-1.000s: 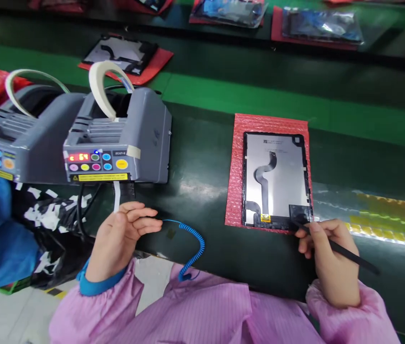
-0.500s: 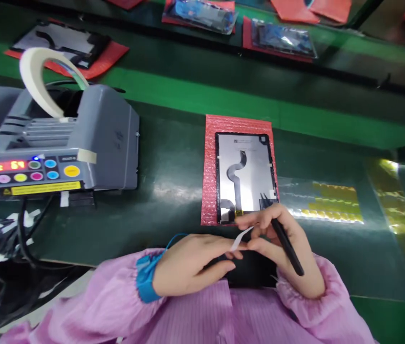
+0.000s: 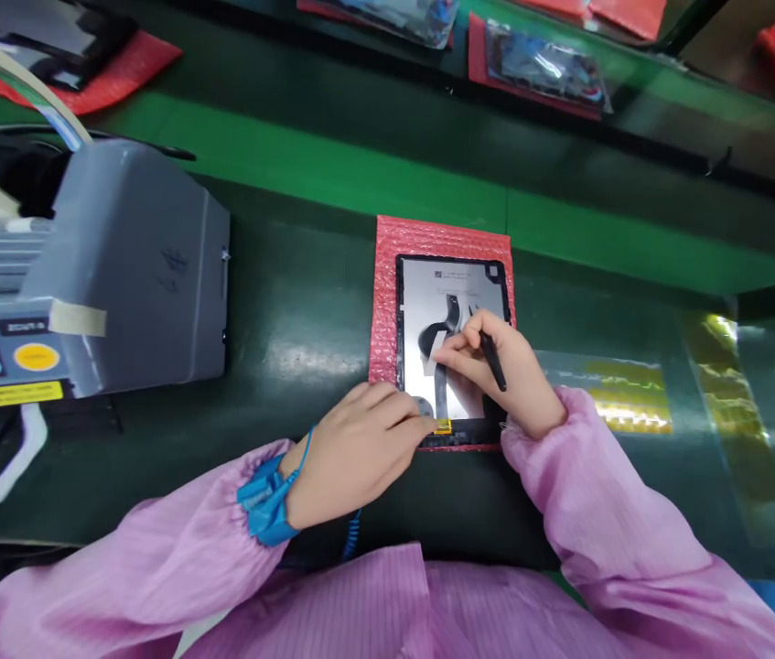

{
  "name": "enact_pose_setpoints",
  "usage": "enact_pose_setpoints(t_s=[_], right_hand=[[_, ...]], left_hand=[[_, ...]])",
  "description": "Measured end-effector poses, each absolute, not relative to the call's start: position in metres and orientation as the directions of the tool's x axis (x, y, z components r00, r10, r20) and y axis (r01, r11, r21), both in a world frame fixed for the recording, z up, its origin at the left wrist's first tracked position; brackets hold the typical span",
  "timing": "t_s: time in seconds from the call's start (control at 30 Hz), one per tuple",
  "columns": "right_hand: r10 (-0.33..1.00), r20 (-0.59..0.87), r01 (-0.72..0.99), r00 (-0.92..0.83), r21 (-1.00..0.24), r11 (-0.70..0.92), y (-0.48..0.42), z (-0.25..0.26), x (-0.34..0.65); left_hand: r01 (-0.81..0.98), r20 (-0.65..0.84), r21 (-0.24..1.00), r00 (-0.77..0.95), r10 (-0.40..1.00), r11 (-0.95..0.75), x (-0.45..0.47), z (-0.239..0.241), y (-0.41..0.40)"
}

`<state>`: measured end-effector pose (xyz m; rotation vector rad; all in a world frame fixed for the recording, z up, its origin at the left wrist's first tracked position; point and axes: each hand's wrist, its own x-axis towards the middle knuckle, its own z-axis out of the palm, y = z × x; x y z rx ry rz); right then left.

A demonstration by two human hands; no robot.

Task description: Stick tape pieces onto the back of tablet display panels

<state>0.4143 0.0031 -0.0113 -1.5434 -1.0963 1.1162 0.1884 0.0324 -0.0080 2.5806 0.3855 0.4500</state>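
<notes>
Nearest, the person is wearing a pink striped coat (image 3: 325, 609), and a blue wrist strap (image 3: 267, 503) is circling the left wrist. The left hand (image 3: 360, 453) is resting with its fingers bent at the lower left edge of the display panel (image 3: 418, 286), near a small yellow patch (image 3: 443, 426); whether these fingers are grasping something, I cannot tell. The right hand (image 3: 514, 366) is pinching a white tape strip (image 3: 434, 355) between the fingers, above the panel and by its dark flex cable (image 3: 440, 394), while the same hand is also keeping black tweezers (image 3: 493, 360). Whether the strip is touching the panel is not clear. The panel is lying on a red bubble-wrap sheet (image 3: 384, 307), which is lying on the dark green bench (image 3: 291, 265). To the right, a sheet with yellow film pieces (image 3: 627, 403) is lying near the panel; well apart on the left, a grey tape dispenser (image 3: 154, 265) is standing. Farther, another panel (image 3: 58, 46) is lying on red wrap, and bagged parts (image 3: 548, 69) are lying along the back.
</notes>
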Motion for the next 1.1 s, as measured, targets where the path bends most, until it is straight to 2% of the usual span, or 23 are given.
enact_pose_setpoints(t_s=[0.13,0.27,0.6,0.73,0.83,0.87,0.93,1.03,1.1], right_hand=[[0.970,-0.152,0.173,0.190,-0.967,-0.185,0.006,-0.022,0.415],[0.974,-0.131,0.240,0.184,-0.955,-0.174,0.007,-0.023,0.417],[0.965,-0.110,0.356,0.236,-0.915,-0.191,0.009,-0.027,0.415],[0.954,-0.014,0.456,0.301,-0.876,-0.157,0.029,-0.031,0.422],[0.929,0.113,0.570,0.351,-0.814,-0.116,0.050,-0.029,0.432],[0.921,0.145,0.604,0.361,-0.789,-0.112,0.054,-0.027,0.435],[0.904,0.185,0.655,0.386,-0.745,-0.127,0.055,-0.020,0.441],[0.861,0.236,0.688,0.451,-0.707,-0.167,0.031,-0.010,0.450],[0.831,0.262,0.710,0.491,-0.673,-0.207,0.001,-0.009,0.457]], left_hand=[[0.278,0.248,0.317,0.898,0.363,-0.907,0.194,-0.019,0.042],[0.354,0.268,0.206,0.876,0.400,-0.912,0.199,-0.027,0.051],[0.413,0.163,0.133,0.888,0.430,-0.901,0.201,-0.033,0.052],[0.431,0.108,0.157,0.887,0.450,-0.888,0.206,-0.031,0.050],[0.452,0.057,0.229,0.878,0.476,-0.862,0.207,-0.027,0.045],[0.446,0.060,0.282,0.876,0.479,-0.850,0.203,-0.024,0.043],[0.388,0.088,0.469,0.873,0.479,-0.794,0.187,-0.020,0.039],[0.246,0.092,0.832,0.824,0.560,-0.498,0.137,-0.016,0.034],[0.134,0.032,0.972,0.736,0.676,-0.191,0.094,-0.016,0.032]])
